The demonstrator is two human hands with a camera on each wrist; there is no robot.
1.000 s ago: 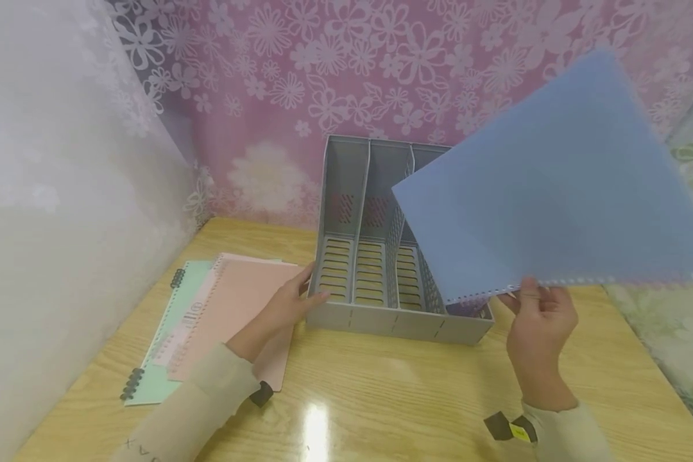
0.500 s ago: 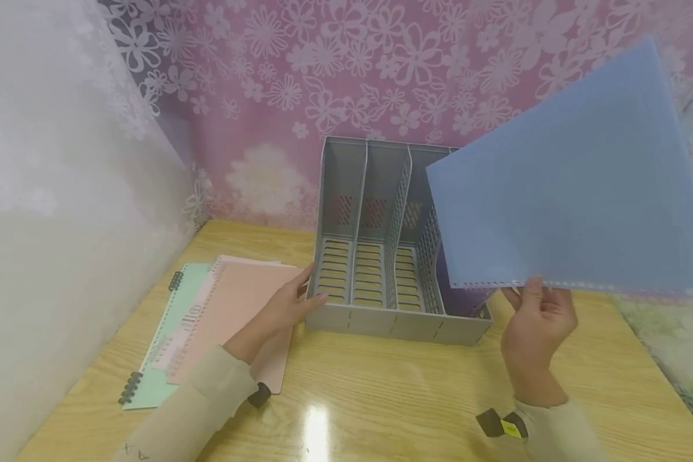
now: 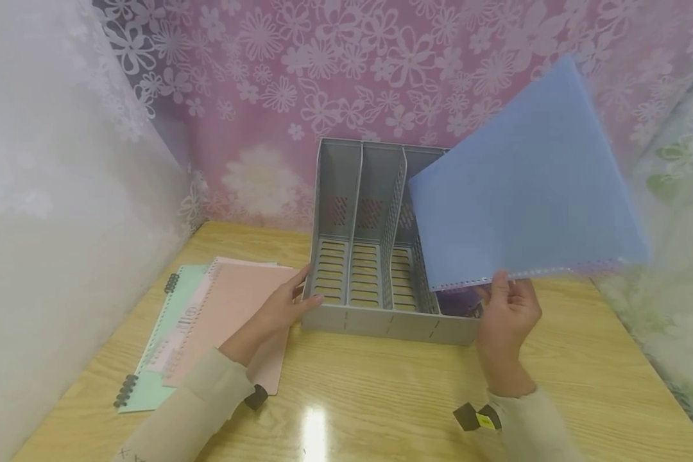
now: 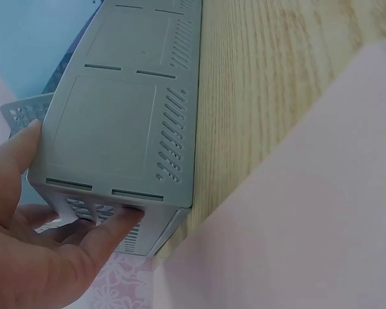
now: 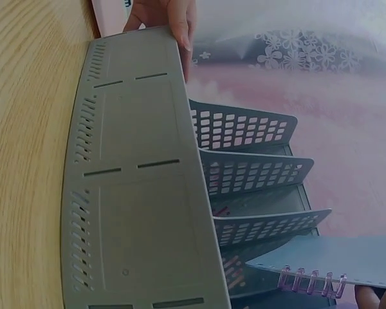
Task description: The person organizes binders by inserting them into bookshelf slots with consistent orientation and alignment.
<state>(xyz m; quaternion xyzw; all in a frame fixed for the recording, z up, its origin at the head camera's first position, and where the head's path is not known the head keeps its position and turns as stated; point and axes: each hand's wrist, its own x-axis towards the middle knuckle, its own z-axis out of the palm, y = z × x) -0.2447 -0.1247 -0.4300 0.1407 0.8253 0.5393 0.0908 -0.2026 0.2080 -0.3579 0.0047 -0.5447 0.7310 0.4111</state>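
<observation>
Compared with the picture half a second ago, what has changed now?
The right hand and the blue notebook it holds moved left, toward the gray organizer; the notebook now looks narrower. Nothing was let go. The left hand still grips the organizer; the peach notebook stayed put.

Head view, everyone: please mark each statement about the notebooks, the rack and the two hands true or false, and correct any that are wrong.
1. The right grip holds the blue notebook near its punched edge. True.
2. The left grip holds the peach notebook. False: the left grip is on the near left corner of the grey rack.
3. The blue notebook lies flat on the table. False: it is held up at a tilt, partly over the rack.
4. The green notebook lies partly under the peach notebook. True.
5. Something purple shows in the rack's rightmost compartment. True.
6. The rack stands to the left of the peach notebook. False: it stands to the right.
</observation>
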